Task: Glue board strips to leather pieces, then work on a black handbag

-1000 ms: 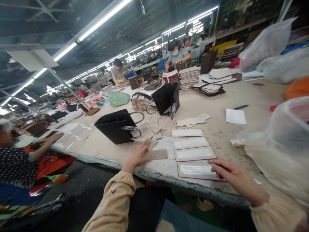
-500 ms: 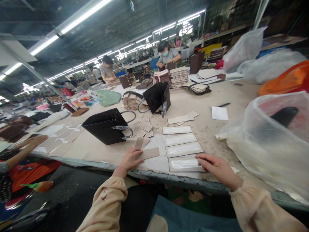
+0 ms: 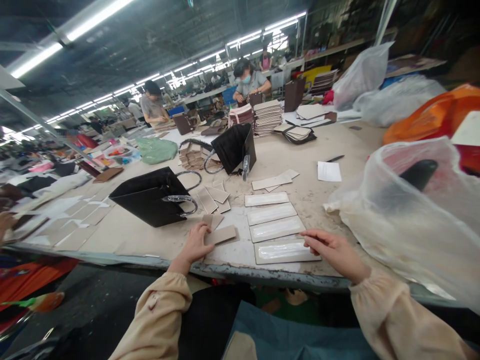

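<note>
My left hand (image 3: pixel 193 246) grips the near end of a beige rectangular board strip (image 3: pixel 225 234) between thumb and fingers. The strip is slightly raised over another beige piece. Nearest to my right hand (image 3: pixel 335 251) is the closest of several dark-edged strips (image 3: pixel 287 251) laid in a column, each with a glossy whitish band along its middle. The thumb and fingers of that hand are pinched together over the strip's right end; what they hold, if anything, cannot be made out. Loose cream strips (image 3: pixel 215 196) lie beyond my left hand.
Two black handbags (image 3: pixel 150 197) with wrapped handles stand on the worktable (image 3: pixel 300 165). A clear plastic bag (image 3: pixel 375 210) bulges at right, near a white paper (image 3: pixel 329 171). Stacked panels (image 3: pixel 267 117) stand farther back. Co-workers (image 3: pixel 251 82) sit across the table.
My left hand has taken hold of the beige strip and lifted it slightly, showing a piece underneath. My right hand keeps its pinch by the nearest strip. The camera view has shifted a little.
</note>
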The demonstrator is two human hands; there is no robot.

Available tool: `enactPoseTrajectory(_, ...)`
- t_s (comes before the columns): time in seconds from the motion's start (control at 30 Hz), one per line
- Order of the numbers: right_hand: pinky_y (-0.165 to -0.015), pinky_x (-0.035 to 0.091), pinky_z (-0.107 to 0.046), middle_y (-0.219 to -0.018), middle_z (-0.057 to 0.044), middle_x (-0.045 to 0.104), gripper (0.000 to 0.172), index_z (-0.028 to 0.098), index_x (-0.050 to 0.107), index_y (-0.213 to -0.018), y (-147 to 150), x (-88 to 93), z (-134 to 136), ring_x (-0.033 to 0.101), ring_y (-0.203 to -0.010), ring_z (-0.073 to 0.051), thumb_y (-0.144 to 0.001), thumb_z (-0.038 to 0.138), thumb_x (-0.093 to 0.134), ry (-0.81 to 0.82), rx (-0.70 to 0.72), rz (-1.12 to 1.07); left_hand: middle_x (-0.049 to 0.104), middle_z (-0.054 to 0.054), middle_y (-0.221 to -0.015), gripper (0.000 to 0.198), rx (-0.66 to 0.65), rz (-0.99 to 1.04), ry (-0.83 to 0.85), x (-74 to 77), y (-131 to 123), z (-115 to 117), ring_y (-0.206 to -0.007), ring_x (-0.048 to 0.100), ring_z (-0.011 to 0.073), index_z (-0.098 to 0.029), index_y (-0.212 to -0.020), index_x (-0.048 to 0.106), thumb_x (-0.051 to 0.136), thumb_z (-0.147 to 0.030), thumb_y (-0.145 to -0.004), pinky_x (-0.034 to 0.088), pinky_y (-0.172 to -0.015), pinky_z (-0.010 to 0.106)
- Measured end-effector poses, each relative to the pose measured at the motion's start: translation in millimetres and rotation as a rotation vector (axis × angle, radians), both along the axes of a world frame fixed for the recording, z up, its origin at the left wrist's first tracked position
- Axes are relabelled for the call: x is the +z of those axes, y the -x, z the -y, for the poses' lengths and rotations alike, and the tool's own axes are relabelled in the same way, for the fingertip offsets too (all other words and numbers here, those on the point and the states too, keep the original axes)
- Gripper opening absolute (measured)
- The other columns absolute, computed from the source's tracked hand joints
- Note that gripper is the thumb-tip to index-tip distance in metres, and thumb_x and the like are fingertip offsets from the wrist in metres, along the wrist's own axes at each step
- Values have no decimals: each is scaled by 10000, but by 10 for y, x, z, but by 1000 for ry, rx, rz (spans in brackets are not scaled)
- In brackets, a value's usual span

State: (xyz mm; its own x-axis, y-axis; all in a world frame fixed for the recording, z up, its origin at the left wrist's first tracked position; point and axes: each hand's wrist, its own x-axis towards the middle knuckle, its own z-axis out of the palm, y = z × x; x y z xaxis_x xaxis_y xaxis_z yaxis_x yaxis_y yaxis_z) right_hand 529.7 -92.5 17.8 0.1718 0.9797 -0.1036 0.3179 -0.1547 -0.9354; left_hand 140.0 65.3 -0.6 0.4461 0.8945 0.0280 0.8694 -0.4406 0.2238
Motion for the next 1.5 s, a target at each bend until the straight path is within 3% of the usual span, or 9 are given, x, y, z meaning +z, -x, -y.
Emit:
enactPoseTrajectory(0.17, -598, 484, -278, -746, -41, 665, 432, 174, 666, -1005, 28, 16, 0, 542, -583, -136, -771, 517, 547, 14, 7, -1, 499, 100, -1121, 335, 126, 131, 25, 11, 70, -11, -1102, 472, 274, -181, -929, 468, 606, -258, -633, 374, -959, 442)
enactPoseTrajectory(0.3, -596, 486, -284, -744, -38, 659, 428, 173, 661, -1010, 48, 6, -9, 535, -574, -131, -779, 513, 543, 17, 12, -20, 564, 87, -1010, 352, 120, 208, 4, 222, -20, 94, -974, 542, 248, -174, -1014, 451, 576, -279, -701, 423, -893, 422)
enactPoseTrajectory(0.47, -674, 533, -298, -931, -75, 663, 498, 176, 610, -1131, 144, -14, -1, 606, -721, -150, -797, 537, 527, 33, 29, -280, 570, 78, -1048, 411, -175, 228, -85, 481, -613, 583, -1020, 533, 245, -200, -1088, 442, 589, -294, -716, 287, -1052, 482)
enactPoseTrajectory(0.6, -650, 543, -289, -955, -64, 652, 491, 184, 631, -1092, 220, 13, 35, 619, -786, -167, -755, 539, 585, 118, 103, -397, 600, 71, -1004, 429, -353, 240, -59, 442, -1216, 965, -972, 565, 231, -195, -1093, 457, 608, -306, -707, 159, -1112, 518)
enactPoseTrajectory(0.7, -587, 519, -244, -851, -25, 644, 413, 173, 667, -944, 157, 18, 67, 588, -703, -136, -720, 518, 629, 157, 112, -334, 619, 94, -1043, 467, -432, 272, -33, 372, -1461, 1055, -997, 575, 243, -190, -1127, 463, 623, -352, -719, 132, -1109, 556)
enactPoseTrajectory(0.83, -567, 500, -220, -812, -24, 622, 381, 161, 653, -883, -125, -66, 95, 559, -646, -114, -726, 507, 635, 159, -62, -303, 567, 131, -1215, 491, -326, 418, -116, 293, -1334, 960, -1152, 506, 259, -196, -1226, 434, 587, -365, -791, 242, -1079, 540)
enactPoseTrajectory(0.97, -559, 491, -207, -829, -26, 614, 366, 168, 643, -859, -376, -173, 111, 561, -654, -111, -690, 491, 683, 179, -197, -301, 643, 76, -961, 155, -38, 558, -172, 108, -1012, 907, -959, 592, 195, -201, -983, 577, 491, -252, -865, 468, -881, 358)
enactPoseTrajectory(1.17, -545, 487, -229, -721, -22, 633, 347, 171, 642, -789, -303, -158, 51, 572, -619, -130, -701, 506, 647, 227, -108, -174, 630, 65, -892, 155, -155, 472, -6, -192, -980, 1032, -874, 591, 176, -205, -916, 633, 487, -227, -868, 496, -801, 317)
enactPoseTrajectory(1.5, -550, 494, -242, -649, 8, 648, 280, 196, 623, -754, -203, -202, -14, 606, -588, -138, -723, 474, 622, 277, -38, -80, 646, 67, -889, 174, -203, 405, 3, -274, -1021, 1024, -870, 581, 183, -204, -883, 667, 494, -213, -865, 494, -806, 332)
